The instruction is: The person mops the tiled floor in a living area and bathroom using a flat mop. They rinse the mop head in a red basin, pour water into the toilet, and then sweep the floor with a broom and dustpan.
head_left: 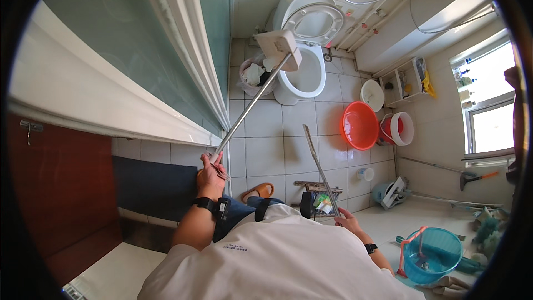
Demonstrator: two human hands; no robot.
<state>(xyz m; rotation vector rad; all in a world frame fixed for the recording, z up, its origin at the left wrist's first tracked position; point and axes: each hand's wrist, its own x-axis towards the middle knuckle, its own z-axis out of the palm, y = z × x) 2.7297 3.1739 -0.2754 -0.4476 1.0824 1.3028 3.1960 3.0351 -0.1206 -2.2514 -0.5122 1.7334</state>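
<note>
At the lower centre-left, my left hand [212, 178] grips the handle end of a long-handled dustpan [278, 48]. The pale pan is raised at the far end of its metal pole, in front of the toilet bowl [303, 77] and beside a lined waste bin [255, 76]. My right hand [346, 220], lower right of centre, is closed on the metal pole of a long tool, probably a broom [322, 171]. Its narrow dark-edged head points away over the tiled floor. The toilet's lid and seat [313, 23] are up.
A red basin [360, 125], a white basin [372, 95] and a white bucket [402, 128] stand near the right wall. A small stool [318, 187] holding packets is near my feet. A mop bucket [386, 195] and a teal bucket [435, 254] are at right. A sliding door frame [227, 104] borders the left.
</note>
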